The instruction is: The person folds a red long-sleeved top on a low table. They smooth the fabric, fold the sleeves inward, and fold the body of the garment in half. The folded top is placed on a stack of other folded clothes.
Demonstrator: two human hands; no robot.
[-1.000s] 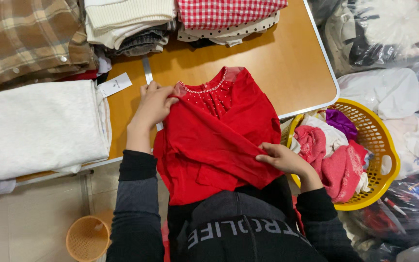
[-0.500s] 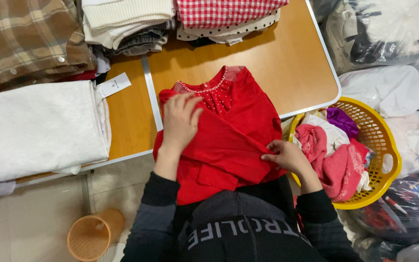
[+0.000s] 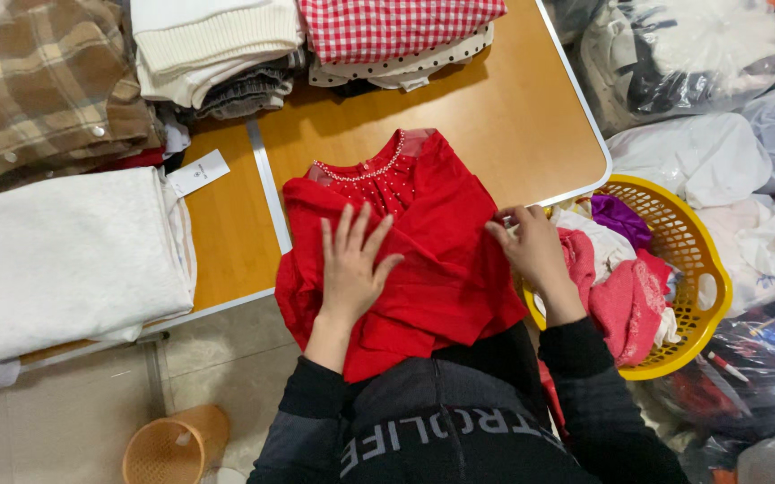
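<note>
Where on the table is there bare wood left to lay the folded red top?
Bare tabletop lies between the red top, the checked stack and the right edge. A narrower strip runs between the white folded cloth and the top. The table's back and left are crowded with stacks.

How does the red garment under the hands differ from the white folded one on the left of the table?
The red garment is spread out and hangs over the table edge; the white folded garment sits in a squared stack fully on it. The left hand lies flat on the red one and the right hand holds its side; nothing touches the white one. Both are plain-coloured.
</note>
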